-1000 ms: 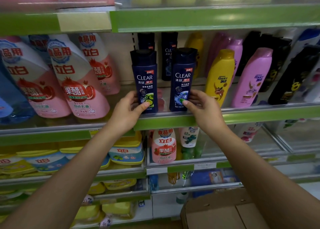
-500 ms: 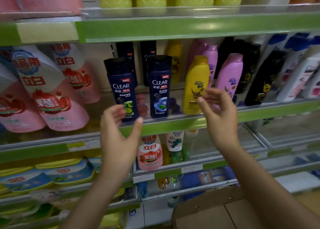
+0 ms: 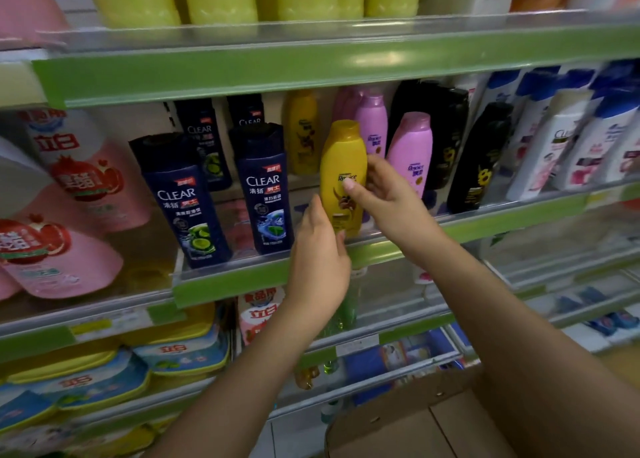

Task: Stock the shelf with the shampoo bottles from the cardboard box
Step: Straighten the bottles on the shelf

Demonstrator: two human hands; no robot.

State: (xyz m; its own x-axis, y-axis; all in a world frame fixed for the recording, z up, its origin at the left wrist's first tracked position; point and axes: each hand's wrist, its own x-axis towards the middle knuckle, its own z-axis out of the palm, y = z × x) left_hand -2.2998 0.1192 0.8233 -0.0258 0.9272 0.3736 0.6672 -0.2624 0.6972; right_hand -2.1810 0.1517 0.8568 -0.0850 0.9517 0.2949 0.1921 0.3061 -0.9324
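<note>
Both your hands left the open air in front of the shelf and closed in on the yellow shampoo bottle [image 3: 341,177]. Your right hand [image 3: 384,198] wrapped its thumb across the label and its fingers round the far side, grasping it; your left hand [image 3: 320,250] pressed against the lower left edge, fingers loosely curled. It stood upright at the shelf [image 3: 381,250] front, just right of two dark blue CLEAR bottles [image 3: 263,187]. Below, the cardboard box [image 3: 398,430] sat.
</note>
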